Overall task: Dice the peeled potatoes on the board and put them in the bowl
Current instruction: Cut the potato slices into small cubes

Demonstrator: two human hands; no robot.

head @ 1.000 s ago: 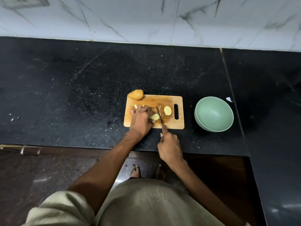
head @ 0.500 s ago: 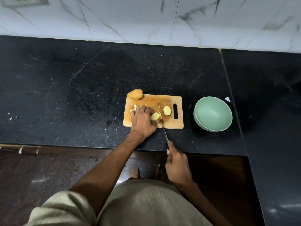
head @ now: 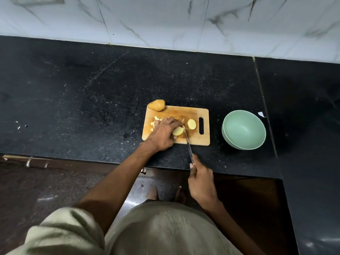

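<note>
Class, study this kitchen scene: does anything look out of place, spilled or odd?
One whole potato sits half off the far left corner of the cutting board, overhanging the counter. White specks lie scattered on the counter at the left. The bowl is empty.

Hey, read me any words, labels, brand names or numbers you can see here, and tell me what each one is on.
None: no readable text shows anywhere in this view.
The cutting board, the green bowl and the knife show no print or markings.
The small white scrap on the counter beyond the bowl is too small to show any writing.
The fitting on the wall tiles at top left is cut off and blurred.
</note>
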